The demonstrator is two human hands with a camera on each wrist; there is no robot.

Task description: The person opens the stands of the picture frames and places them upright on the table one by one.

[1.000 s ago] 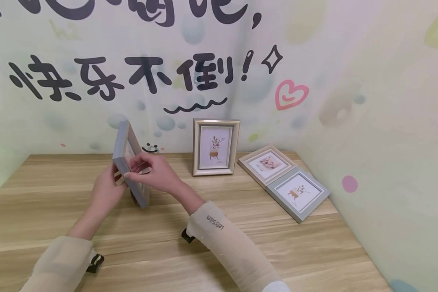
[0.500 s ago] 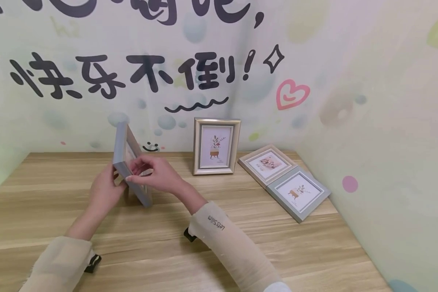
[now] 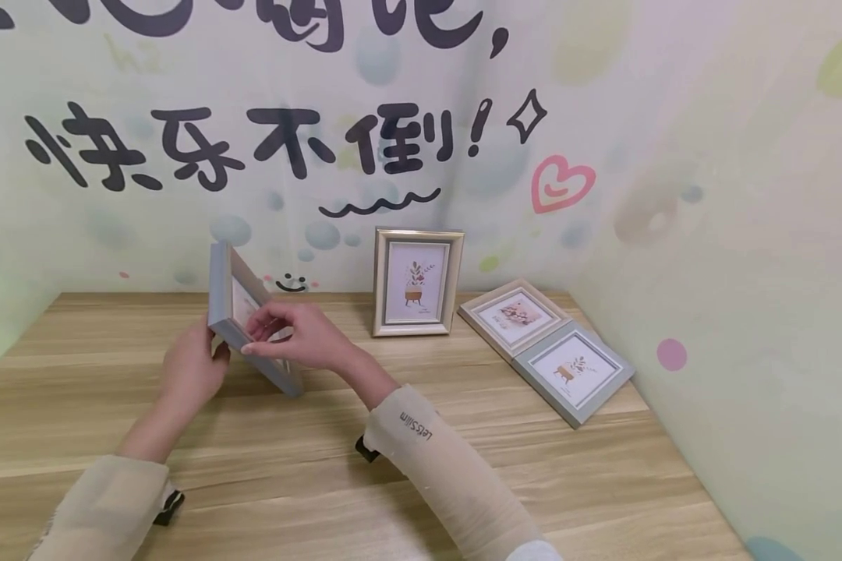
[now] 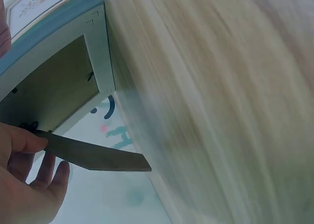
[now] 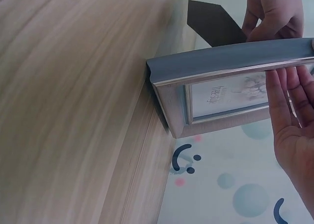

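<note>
A blue-grey photo frame (image 3: 219, 287) leans back at the table's left, its picture side facing right. At its back, my left hand (image 3: 191, 366) pinches the swung-out easel stand (image 4: 98, 154) between thumb and fingers, as the left wrist view shows. My right hand (image 3: 307, 335) holds the frame from the front, fingertips (image 5: 275, 82) against the picture side and thumb at the near edge. The lower corner of the frame comes right down to the tabletop in the right wrist view. Part of the picture is hidden behind my right hand.
A gold-rimmed photo frame (image 3: 376, 288) stands upright near the back wall. To its right, a beige frame (image 3: 473, 312) and a grey-blue frame (image 3: 526, 366) lie flat, edge against edge. The wood-grain table (image 3: 309, 483) meets a printed wall (image 3: 758, 273) behind and on the right.
The held frame has tilted further back: its top has gone left and its lower end a little right. My left hand has shifted left and down with it; my right hand has barely moved.
</note>
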